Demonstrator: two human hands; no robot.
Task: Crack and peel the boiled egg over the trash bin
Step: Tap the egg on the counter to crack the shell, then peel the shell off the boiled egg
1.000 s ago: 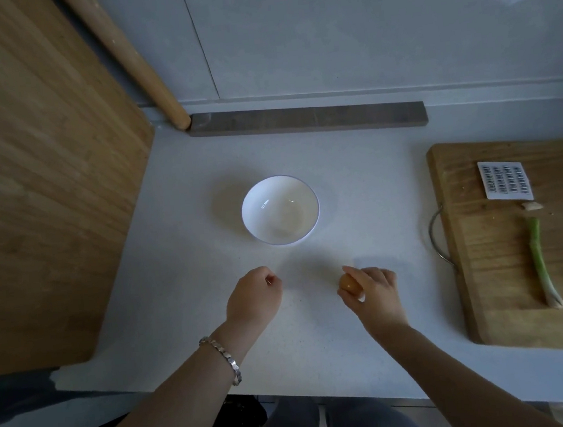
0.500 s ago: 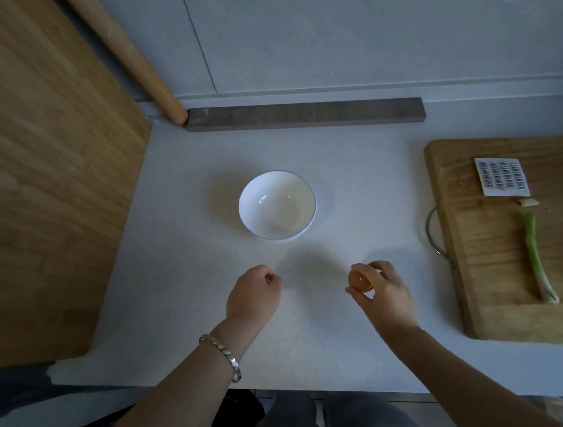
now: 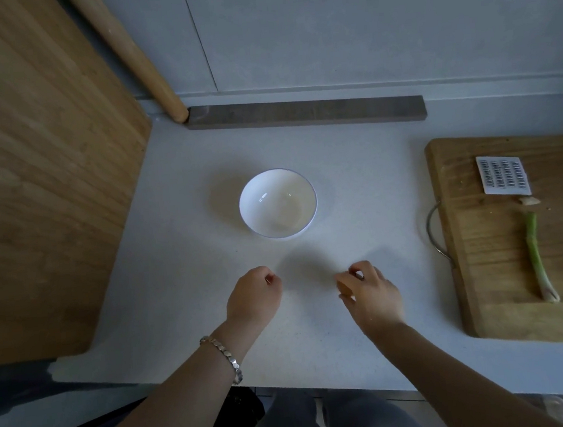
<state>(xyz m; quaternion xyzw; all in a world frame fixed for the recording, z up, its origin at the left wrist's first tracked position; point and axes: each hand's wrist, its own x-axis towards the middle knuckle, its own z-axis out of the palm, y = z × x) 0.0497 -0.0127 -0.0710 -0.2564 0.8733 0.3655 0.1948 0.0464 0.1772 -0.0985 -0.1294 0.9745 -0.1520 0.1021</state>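
Observation:
My right hand (image 3: 372, 294) is closed around a brown boiled egg (image 3: 344, 288), low over the white counter; only a sliver of shell shows at the thumb side, and the hand is slightly blurred. My left hand (image 3: 253, 297), with a silver bracelet on the wrist, rests as a loose fist on the counter a short way to the left, holding nothing. No trash bin is in view.
A white bowl (image 3: 277, 203) stands behind the hands. At the right lies a wooden cutting board (image 3: 484, 262) with a scallion (image 3: 536, 254) and a small white grater (image 3: 502, 174). A bamboo board (image 3: 38, 168) and rolling pin (image 3: 134, 58) lean at the left.
My right hand has dropped toward the counter with the egg and turned, so the egg is now mostly hidden. The left hand has stayed put.

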